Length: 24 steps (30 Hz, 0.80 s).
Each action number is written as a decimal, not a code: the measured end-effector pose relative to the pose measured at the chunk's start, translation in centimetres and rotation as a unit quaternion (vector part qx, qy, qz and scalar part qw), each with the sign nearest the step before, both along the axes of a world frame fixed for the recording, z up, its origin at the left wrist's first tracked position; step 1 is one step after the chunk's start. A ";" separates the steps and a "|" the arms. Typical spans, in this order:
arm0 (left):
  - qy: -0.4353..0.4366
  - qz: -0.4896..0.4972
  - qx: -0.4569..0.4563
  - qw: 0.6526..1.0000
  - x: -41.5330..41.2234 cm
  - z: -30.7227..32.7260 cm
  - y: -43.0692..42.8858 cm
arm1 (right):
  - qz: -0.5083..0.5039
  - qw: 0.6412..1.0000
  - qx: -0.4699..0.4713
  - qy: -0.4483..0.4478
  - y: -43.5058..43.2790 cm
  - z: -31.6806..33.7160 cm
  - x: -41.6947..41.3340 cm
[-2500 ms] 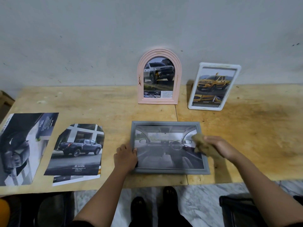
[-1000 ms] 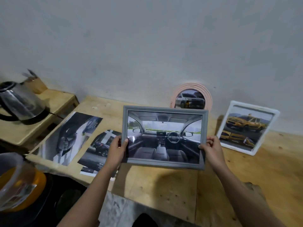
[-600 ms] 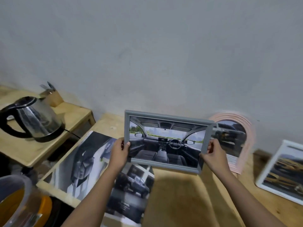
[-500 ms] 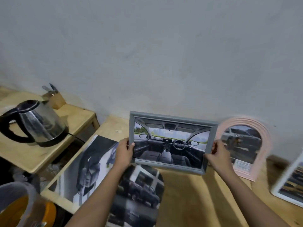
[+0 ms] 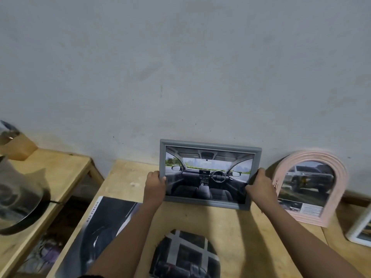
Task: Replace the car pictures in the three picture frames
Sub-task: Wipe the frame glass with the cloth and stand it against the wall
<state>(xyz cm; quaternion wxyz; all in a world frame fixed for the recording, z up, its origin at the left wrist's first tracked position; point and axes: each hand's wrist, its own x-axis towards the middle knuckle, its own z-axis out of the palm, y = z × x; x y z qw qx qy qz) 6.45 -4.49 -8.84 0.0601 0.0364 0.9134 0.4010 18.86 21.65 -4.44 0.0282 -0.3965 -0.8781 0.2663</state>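
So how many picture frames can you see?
3. The grey frame is in the middle, the pink arched frame right of it, the white frame cut off at the right edge.

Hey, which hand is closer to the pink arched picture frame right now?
Right. The right hand grips the right edge of the grey frame, just beside the pink frame; the left hand grips its left edge, farther off.

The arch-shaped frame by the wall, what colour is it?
Pale pink, with ridged bands around the arch-shaped frame; the head view shows it.
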 end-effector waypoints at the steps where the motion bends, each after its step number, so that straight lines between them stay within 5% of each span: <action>1: -0.002 -0.001 0.001 1.000 -0.3 -0.3 0.5 | -0.012 1.000 0.000 -0.001 0.1 -0.1 -0.3; 24: -0.019 0.023 0.039 0.999 -2.2 -2.2 3.9 | -0.078 0.990 -0.041 0.113 1.6 -3.4 -0.6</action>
